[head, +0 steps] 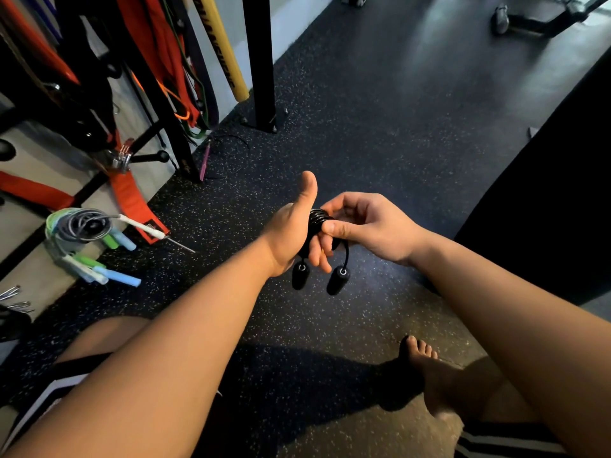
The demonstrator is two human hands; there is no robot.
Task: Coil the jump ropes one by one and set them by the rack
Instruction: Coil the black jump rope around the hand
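Likely springy black jump rope [315, 219] loops our open left hand [291, 233] — our right hand [367, 226] pinches the coils, best hold

The jump rope [316, 219] sits wound round our left hand [291, 233], handles [337, 280] hanging beneath; our right hand [367, 226] pinches it from the right; well to our left, coiled ropes [82, 233] lie on the floor [396, 110] beside the rack [155, 104].
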